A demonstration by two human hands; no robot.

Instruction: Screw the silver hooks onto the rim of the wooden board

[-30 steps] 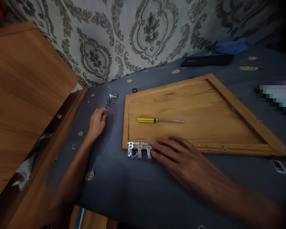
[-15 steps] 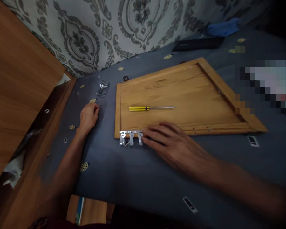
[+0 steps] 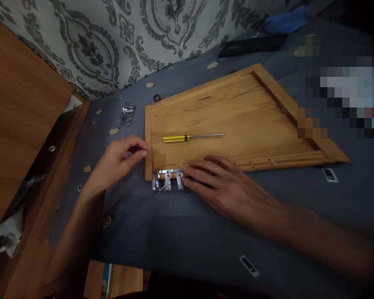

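Note:
A wooden panel (image 3: 224, 116) with a raised frame lies on the grey-blue cloth. Along its near left edge sits a metal hook rack (image 3: 167, 175) with several silver hooks hanging over the edge. My right hand (image 3: 229, 187) rests over the panel's near edge, fingers stretched out, fingertips touching the right end of the rack. Beside the panel's left edge is my left hand (image 3: 120, 162), thumb and forefinger brought together; whatever they pinch is too small to make out. A screwdriver (image 3: 193, 137) with a yellow and black handle lies on the panel, its shaft pointing right.
Small metal pieces (image 3: 127, 113) lie on the cloth (image 3: 174, 232) beyond my left hand. Further back are a dark flat object (image 3: 252, 45) and a blue cloth (image 3: 285, 20). A wooden cabinet (image 3: 21, 83) stands at the left, and a patterned curtain (image 3: 112, 45) hangs behind.
My left hand has moved right, from the cloth near the metal pieces to the panel's left edge. My right hand stays at the rack. The view has shifted slightly.

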